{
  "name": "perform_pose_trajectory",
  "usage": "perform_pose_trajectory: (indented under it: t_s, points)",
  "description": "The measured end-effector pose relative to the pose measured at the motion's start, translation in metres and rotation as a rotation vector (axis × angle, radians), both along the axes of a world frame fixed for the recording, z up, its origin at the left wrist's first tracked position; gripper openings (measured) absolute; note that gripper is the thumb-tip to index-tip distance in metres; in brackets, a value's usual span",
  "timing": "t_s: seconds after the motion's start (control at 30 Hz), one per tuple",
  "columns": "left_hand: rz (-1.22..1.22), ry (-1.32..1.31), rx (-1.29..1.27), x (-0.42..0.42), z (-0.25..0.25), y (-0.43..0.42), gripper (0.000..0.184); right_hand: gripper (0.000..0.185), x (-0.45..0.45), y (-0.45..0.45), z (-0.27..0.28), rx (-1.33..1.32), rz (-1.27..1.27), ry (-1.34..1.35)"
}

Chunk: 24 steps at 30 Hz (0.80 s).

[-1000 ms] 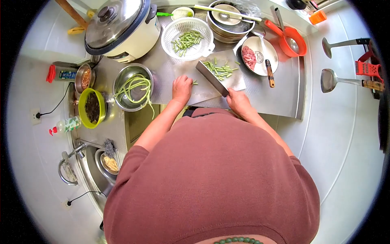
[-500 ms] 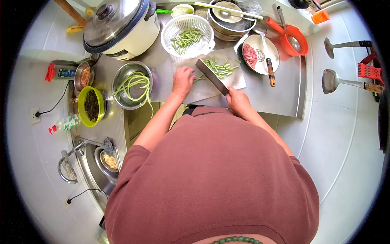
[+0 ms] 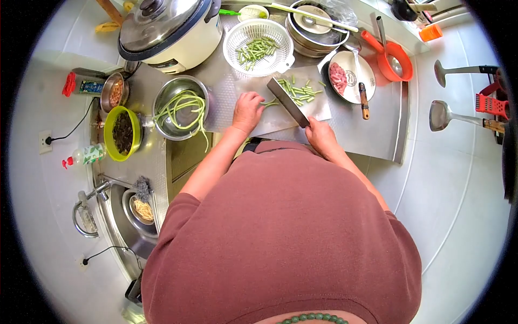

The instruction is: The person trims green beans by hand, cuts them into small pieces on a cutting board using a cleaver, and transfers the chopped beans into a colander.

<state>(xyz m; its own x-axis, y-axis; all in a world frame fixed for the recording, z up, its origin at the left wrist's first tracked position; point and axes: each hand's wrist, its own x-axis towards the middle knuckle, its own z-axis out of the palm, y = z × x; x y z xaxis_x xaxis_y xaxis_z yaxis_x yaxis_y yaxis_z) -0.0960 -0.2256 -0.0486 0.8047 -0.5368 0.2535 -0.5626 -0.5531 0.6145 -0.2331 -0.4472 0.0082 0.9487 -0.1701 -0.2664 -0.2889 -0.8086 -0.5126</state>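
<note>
Lidded cooker (image 3: 197, 46) with its lid on, red strainer (image 3: 406, 63) beside a plate (image 3: 369, 76), pink meat pieces (image 3: 338, 78) on that plate, yellow-green bowl (image 3: 120, 156) holding dark contents (image 3: 122, 132), pump bottle (image 3: 93, 154) near it, ladle (image 3: 440, 74) and spatula (image 3: 439, 115) along the wall (image 3: 453, 178).

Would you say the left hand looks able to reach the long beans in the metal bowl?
Probably yes: the left hand is near the open metal bowl, and nothing visible covers the long beans or blocks the way.
</note>
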Motion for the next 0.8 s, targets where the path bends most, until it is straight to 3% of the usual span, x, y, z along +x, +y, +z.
perform_pose_trajectory:
  t_s: [0.3, 0.8]
  points:
    - [-0.009, -0.114, -0.005, -0.003, -0.009, -0.002, 0.019, 0.016, -0.010, 0.007, 0.015, 0.091, -0.013, -0.088]
    - [-0.046, -0.149, 0.043, -0.001, -0.016, -0.008, 0.010, 0.017, -0.014, 0.017, 0.014, 0.040, 0.023, 0.013]
